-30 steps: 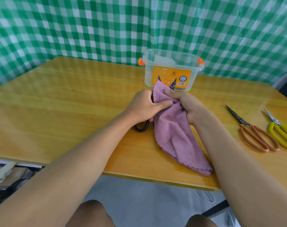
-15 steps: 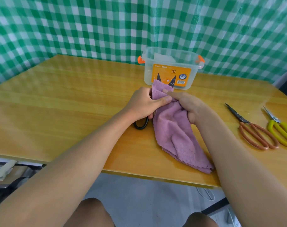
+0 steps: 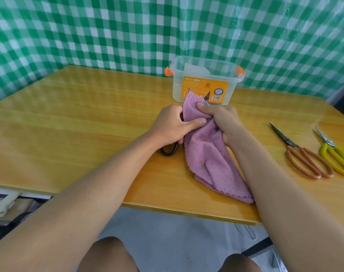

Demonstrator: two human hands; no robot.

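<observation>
The purple cloth and left hand hide most of the black scissors.

We saw a box at the back of the desk, a curtain behind it. In front of the box the left hand and the right hand met, the cloth between them. The cloth ran down to the desk's front edge. A scissor handle stuck out under the left hand. Far to the right lay two scissors, the inner pair left of the outer pair.
</observation>
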